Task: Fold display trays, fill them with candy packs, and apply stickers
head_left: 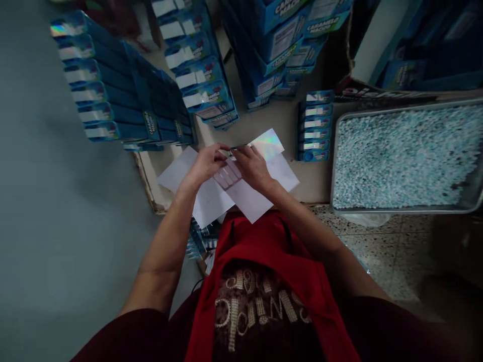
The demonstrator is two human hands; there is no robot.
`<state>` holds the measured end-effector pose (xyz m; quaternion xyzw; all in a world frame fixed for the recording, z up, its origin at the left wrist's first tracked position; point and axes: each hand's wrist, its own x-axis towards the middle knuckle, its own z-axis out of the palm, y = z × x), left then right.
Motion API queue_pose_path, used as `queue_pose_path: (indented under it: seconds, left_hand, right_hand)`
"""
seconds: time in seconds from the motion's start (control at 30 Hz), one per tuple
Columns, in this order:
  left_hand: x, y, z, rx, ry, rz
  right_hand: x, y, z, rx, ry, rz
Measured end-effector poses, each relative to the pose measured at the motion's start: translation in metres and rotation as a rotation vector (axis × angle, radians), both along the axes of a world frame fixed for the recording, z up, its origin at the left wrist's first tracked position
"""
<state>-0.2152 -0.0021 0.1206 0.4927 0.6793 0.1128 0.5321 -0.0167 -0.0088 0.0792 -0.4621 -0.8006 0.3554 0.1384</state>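
Note:
My left hand (209,163) and my right hand (252,165) come together over a small pile of white sheets (213,198) on the table in front of me. The fingers of both hands are bent and meet at the far end of a sheet with pale, narrow sticker-like strips (227,176). Whatever lies between the fingertips is too small and dark to make out. Beyond my right hand, a shiny iridescent sheet (270,143) sticks out from the pile.
Tall stacks of blue boxes (136,95) stand at the left, with more blue boxes (206,95) farther back. A short blue stack (316,125) sits right of the sheets. At the right, a metal tray (334,186) holds many small light-blue pieces. A wall (49,226) borders the left.

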Motion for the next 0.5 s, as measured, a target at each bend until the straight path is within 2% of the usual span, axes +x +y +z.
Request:
queue_pose_path:
  seconds: [0.3,0.5]
  left_hand:
    - [-0.017,0.011,-0.020,-0.020,0.003,-0.008]
    - [-0.012,0.007,-0.022,-0.042,0.026,0.004]
  right_hand:
    - [-0.012,-0.006,-0.005,0.160,-0.206,0.128]
    - [-0.005,-0.028,0.003,0.167,-0.226,0.096]
